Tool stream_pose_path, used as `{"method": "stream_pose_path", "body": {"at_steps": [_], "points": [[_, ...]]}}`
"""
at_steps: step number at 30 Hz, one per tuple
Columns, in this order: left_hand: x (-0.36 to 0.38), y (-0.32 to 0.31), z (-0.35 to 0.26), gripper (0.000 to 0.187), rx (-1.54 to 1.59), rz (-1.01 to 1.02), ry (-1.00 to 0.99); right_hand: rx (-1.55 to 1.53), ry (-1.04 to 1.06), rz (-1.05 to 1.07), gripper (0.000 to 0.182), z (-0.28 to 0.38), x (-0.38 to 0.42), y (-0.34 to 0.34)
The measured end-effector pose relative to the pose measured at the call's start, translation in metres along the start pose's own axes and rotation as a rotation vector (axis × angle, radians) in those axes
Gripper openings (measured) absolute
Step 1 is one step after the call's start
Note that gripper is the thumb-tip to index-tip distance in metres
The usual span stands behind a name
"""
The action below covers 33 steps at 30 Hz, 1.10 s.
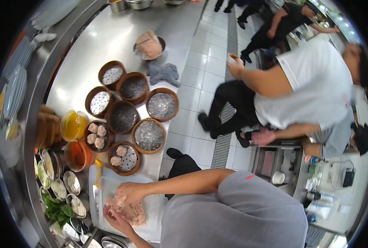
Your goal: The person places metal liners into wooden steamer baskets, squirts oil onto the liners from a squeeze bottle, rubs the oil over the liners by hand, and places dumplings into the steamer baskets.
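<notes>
Where pink lumpy dumplings (128,210) lie, 2 hands (128,191), round bamboo steamers (124,158) near.

A: What is the person wearing?

B: A plain grey short-sleeved shirt of soft fabric, with a small red mark near the shoulder. Dark trousers and a black shoe show below it.

A: And the arms?

B: Bare from the sleeve down. The left hand (117,219) and right hand (131,191) are bare too; I see no gloves, rings or watch, and the fingers (109,213) are uncovered.
</notes>
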<state>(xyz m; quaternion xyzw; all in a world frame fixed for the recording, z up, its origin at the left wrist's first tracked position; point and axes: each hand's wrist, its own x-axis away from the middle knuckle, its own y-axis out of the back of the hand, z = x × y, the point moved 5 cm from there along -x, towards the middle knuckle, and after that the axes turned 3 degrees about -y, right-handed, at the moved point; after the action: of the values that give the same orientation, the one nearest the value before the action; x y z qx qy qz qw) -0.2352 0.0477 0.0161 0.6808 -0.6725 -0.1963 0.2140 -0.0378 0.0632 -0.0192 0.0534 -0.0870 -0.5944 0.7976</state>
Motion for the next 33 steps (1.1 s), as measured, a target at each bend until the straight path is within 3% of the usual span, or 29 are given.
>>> {"method": "stream_pose_path", "body": {"at_steps": [1, 3, 7, 12, 15, 19, 24, 27, 29, 30, 31, 32, 33], "points": [[-0.002, -0.002, -0.014, 0.049, 0.003, 0.025, -0.011, 0.0, -0.01, -0.026, 0.038, -0.002, 0.0, 0.001], [0.001, -0.022, -0.039, 0.055, 0.292, 0.231, -0.045, -0.319, -0.175, 0.138, 0.056, -0.013, 0.0, -0.007], [-0.01, -0.022, -0.017, 0.051, 0.35, 0.46, 0.085, -0.503, -0.358, 0.044, 0.063, 0.025, 0.031, 0.022], [-0.021, -0.024, -0.021, 0.052, 0.333, 0.517, 0.085, -0.247, -0.071, -0.259, 0.056, 0.01, 0.04, 0.009], [-0.018, -0.028, -0.043, 0.055, 0.407, 0.592, 0.047, -0.32, 0.021, -0.263, 0.051, 0.012, 0.045, 0.017], [-0.021, -0.028, -0.036, 0.055, 0.449, 0.553, 0.056, -0.473, -0.136, -0.077, 0.045, 0.028, 0.05, 0.03], [-0.016, -0.031, -0.026, 0.051, 0.613, 0.539, 0.173, -0.473, -0.142, 0.035, 0.044, 0.038, 0.045, 0.04], [-0.008, -0.047, -0.018, 0.05, 0.775, 0.55, 0.3, -0.567, -0.218, 0.11, 0.042, 0.033, 0.048, 0.053], [-0.002, -0.059, -0.031, 0.05, 1.045, 0.516, 0.331, -0.629, -0.229, 0.148, 0.037, 0.029, 0.05, 0.063], [-0.001, -0.07, -0.034, 0.05, 1.049, 0.493, 0.335, -0.548, -0.211, 0.059, 0.037, 0.025, 0.051, 0.07], [-0.005, -0.076, -0.04, 0.048, 0.756, 0.373, 0.117, -0.549, -0.216, 0.083, 0.037, 0.025, 0.051, 0.073], [-0.007, -0.08, -0.049, 0.047, 0.452, 0.253, -0.087, 0.018, -0.018, -0.13, 0.038, 0.033, 0.051, 0.09], [-0.009, -0.09, -0.057, 0.047, 0.451, 0.235, -0.075, 0.584, 0.192, -0.338, 0.039, 0.046, 0.053, 0.099]]}}
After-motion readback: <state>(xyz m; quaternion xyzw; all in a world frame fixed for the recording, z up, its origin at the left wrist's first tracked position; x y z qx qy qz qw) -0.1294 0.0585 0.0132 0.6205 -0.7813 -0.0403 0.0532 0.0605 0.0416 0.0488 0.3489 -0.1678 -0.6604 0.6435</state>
